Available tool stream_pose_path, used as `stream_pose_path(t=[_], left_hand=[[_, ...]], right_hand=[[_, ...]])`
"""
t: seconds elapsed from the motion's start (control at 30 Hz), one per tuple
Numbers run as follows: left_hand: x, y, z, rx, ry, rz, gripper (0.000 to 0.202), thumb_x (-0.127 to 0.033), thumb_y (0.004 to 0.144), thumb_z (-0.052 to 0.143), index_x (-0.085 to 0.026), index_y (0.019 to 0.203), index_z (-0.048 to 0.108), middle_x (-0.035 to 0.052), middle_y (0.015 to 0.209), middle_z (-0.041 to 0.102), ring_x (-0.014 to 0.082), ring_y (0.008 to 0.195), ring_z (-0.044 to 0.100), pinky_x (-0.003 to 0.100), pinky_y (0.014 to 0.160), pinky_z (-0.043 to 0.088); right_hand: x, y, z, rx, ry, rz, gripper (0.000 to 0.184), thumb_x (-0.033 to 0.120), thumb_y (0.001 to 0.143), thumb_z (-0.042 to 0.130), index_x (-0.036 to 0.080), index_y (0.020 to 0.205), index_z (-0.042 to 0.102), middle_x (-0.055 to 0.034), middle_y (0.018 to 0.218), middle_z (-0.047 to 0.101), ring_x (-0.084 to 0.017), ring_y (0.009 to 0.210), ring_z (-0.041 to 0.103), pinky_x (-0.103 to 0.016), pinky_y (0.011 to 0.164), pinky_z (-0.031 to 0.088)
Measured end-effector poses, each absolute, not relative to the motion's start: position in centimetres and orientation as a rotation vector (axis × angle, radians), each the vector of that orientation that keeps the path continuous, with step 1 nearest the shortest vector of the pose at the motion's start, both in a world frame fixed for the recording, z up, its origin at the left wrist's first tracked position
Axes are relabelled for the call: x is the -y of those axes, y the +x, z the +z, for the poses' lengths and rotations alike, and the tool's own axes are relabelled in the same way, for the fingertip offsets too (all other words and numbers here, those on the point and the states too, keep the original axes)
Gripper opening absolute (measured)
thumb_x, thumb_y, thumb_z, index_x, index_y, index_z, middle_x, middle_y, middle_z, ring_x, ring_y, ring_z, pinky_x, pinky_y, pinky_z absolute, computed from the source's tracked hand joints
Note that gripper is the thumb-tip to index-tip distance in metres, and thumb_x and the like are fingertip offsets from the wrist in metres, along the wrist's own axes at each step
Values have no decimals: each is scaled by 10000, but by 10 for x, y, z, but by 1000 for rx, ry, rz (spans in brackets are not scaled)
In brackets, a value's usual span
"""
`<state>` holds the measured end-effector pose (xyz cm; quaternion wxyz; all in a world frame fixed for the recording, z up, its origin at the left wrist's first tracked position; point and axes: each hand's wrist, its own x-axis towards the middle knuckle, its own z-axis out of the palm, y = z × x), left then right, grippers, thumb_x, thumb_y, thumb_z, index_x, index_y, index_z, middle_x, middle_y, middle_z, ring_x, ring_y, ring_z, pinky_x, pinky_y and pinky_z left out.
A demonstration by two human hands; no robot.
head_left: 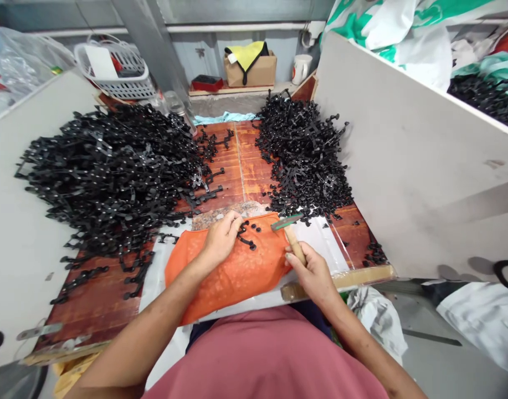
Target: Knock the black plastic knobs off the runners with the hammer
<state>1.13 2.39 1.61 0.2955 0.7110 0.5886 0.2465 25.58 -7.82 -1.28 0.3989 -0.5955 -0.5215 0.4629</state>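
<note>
An orange cloth-covered pad [232, 277] lies at the table's front edge. My left hand [224, 235] rests over it, fingers pinched on a small black plastic part [247, 242] with round knobs. Several loose black pieces [256, 228] lie on the cloth beside the fingertips. My right hand [314, 271] is closed round the wooden handle of a small hammer [296, 246]. Its narrow green-and-grey head points across the pad's right end, just above the cloth as far as I can see.
Big heaps of black plastic parts stand at left [124, 166] and right [306, 155] on the wooden table [247, 160]. Grey boards [411, 166] wall both sides. Behind are a white basket [116, 69], a cardboard box [254, 69] and a mug [300, 69].
</note>
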Motion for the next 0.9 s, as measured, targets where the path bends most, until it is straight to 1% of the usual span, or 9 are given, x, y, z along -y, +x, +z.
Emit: stream_pose_path(t=[0.1,0.17,0.33,0.5,0.67,0.9], left_hand=[[-29,17,12,-1584,1979,559,271,-391,1034,350,-240,914,539,17,804,649,198,773,626,288,736,417],[-30,22,10,-1629,2046,460,287,-392,1052,329,-245,949,553,34,834,674,213,794,643,292,731,409],[-33,27,5,-1734,2117,259,326,-411,1073,302,-250,1036,583,66,898,714,252,847,676,303,705,386],[-35,26,0,-1728,2146,228,328,-396,1077,297,-244,1049,586,73,947,728,248,877,681,297,708,386],[-34,28,-2,-1735,2108,237,336,-409,1072,304,-246,1061,598,67,908,727,249,840,678,302,700,381],[-36,28,-2,-1707,2083,377,321,-386,1053,323,-251,1020,612,57,906,723,245,869,673,296,726,404]], right_hand=[[90,265,-25,1448,-1653,1123,169,382,966,545,236,982,629,27,733,601,-178,678,554,-273,643,425],[94,266,-29,1527,-1720,1092,163,380,971,527,244,926,605,30,712,574,-176,652,531,-269,610,395],[92,264,-28,1615,-1753,1069,147,372,969,522,252,906,579,29,716,570,-184,663,545,-273,619,377],[90,266,-28,1602,-1734,1092,162,386,977,516,253,899,565,29,720,586,-189,667,557,-278,631,377],[92,266,-30,1590,-1735,1078,158,384,980,523,255,903,570,30,736,602,-183,659,548,-276,621,375],[92,265,-30,1604,-1757,1067,166,388,979,530,256,883,558,35,716,588,-178,639,536,-277,601,358]])
